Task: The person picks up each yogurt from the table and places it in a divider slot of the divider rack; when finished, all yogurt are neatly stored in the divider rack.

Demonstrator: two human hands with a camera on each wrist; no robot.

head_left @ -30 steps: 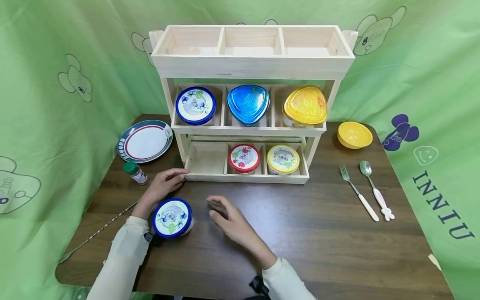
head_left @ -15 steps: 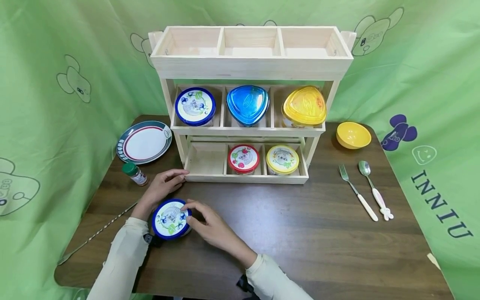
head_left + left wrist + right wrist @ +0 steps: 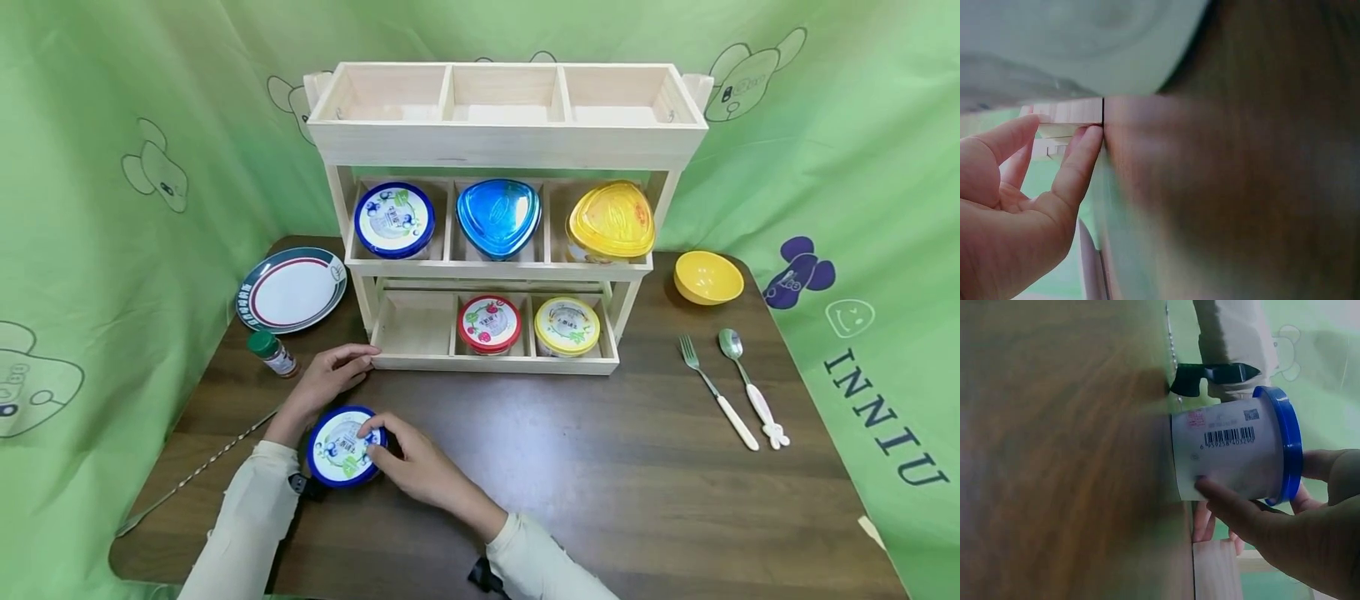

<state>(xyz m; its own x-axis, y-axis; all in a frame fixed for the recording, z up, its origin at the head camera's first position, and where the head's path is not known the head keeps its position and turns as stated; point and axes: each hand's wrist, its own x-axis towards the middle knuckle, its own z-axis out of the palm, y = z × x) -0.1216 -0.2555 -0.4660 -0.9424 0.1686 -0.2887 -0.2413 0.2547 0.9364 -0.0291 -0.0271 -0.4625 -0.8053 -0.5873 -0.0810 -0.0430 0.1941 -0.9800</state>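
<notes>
My right hand is at a round white tub whose blue-rimmed lid shows blueberries, standing on the table near my left forearm. Two fingertips rest on the lid in the head view. Along the tub's barcoded side lies a finger in the right wrist view. At the front left corner of a pale wooden three-tier rack, my left hand grips the lowest tray's end. The left wrist view shows its fingertips at that board, the tub looming blurred above.
Tubs with blue, red and yellow lids fill several rack compartments. Left of the rack are a plate, a green-capped bottle and a long thin twisted-handled utensil. On the right lie a fork, a spoon and a yellow bowl.
My right hand has moved left from over the bare tabletop onto the blue-lidded tub. The left hand stays at the rack's corner, and the tub keeps its place on the table.
</notes>
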